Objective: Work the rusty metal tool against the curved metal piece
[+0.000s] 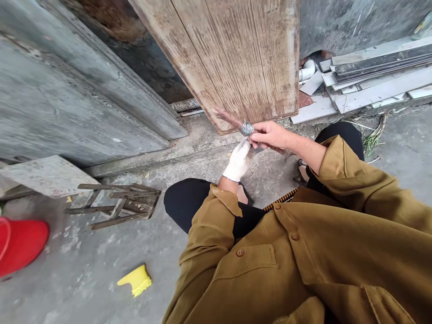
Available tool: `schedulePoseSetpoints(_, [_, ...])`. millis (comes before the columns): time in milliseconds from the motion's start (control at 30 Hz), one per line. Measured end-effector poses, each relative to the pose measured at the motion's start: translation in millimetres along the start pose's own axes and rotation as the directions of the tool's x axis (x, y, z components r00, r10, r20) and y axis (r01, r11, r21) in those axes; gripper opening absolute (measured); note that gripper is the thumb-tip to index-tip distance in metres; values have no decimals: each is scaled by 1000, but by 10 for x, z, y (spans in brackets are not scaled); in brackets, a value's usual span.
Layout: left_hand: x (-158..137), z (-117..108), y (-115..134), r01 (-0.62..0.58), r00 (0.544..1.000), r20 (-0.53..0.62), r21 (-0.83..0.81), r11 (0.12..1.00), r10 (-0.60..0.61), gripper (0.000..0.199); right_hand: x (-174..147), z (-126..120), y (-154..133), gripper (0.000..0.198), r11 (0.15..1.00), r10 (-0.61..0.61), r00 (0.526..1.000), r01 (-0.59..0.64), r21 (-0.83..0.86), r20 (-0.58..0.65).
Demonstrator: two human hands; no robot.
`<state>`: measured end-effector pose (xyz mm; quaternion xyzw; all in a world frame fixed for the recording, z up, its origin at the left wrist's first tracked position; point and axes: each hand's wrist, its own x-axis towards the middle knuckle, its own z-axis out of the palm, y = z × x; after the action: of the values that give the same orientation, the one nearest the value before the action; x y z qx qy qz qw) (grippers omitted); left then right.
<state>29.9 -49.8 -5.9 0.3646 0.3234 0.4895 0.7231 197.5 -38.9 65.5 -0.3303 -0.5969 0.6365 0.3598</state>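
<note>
Wire-wound stick (234, 120) gripped by right hand (270, 135); cannot tell the grip of gloved left hand (237, 161). Concrete floor (97, 261) below, wooden panel (236, 58) ahead, red bucket (27, 243) and stool (135, 195) leftward.

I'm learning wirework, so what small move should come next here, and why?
Perhaps tilt the brown rod slightly to expose the near end of the wire coil around it. The gloved left hand and bare right hand meet close to that end, hiding what lies between them, so a clearer view would probably help.
</note>
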Motion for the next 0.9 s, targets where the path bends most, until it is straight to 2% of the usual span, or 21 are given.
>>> schedulePoseSetpoints(100, [-42,5,49,44,993,106,62,997,-50,27,59,-114,-32,14,984,50,998,-42,176,-41])
schedulePoseSetpoints(233, [-100,-66,160,107,992,59,74,992,-111,27,88,-234,-56,20,925,95,991,-54,376,-92])
schedulePoseSetpoints(333, [-136,-105,271,138,989,40,58,989,-140,32,79,-271,-86,23,904,146,986,-98,416,-85])
schedulePoseSetpoints(400, [-146,-142,358,122,986,91,143,982,-136,32,84,-278,-87,25,912,154,982,-99,398,-109])
schedulePoseSetpoints(467, [-155,-186,440,95,968,185,354,930,-169,31,111,-279,-49,25,940,146,976,-87,331,-159])
schedulePoseSetpoints(533, [-171,-218,500,62,931,263,570,819,-254,31,154,-282,24,23,980,174,956,-144,139,-235])
schedulePoseSetpoints(567, [-183,-227,521,49,913,281,644,764,-295,30,176,-286,66,22,977,192,942,-209,-32,-275])
schedulePoseSetpoints(600, [-195,-233,538,37,903,286,692,721,-321,31,195,-292,106,21,928,204,930,-284,-243,-307])
schedulePoseSetpoints(633, [-205,-237,553,21,900,286,724,690,-328,32,208,-301,139,21,817,206,924,-344,-463,-323])
schedulePoseSetpoints(667, [-210,-243,568,-3,905,283,750,661,-317,32,213,-311,163,22,660,210,926,-371,-654,-314])
schedulePoseSetpoints(733, [-203,-265,597,-89,928,285,795,600,-240,31,198,-332,184,28,355,276,934,-316,-880,-224])
schedulePoseSetpoints(767, [-192,-282,609,-140,938,290,816,561,-188,29,179,-343,183,29,258,345,923,-265,-929,-168])
schedulePoseSetpoints(800, [-178,-302,616,-185,944,297,836,516,-142,27,155,-354,180,28,205,434,895,-210,-956,-103])
schedulePoseSetpoints(833, [-162,-320,616,-222,946,305,852,474,-106,24,128,-363,178,26,185,530,847,-163,-969,-42])
schedulePoseSetpoints(900, [-136,-345,598,-267,944,322,871,413,-68,19,75,-376,185,20,216,694,717,-113,-970,71])
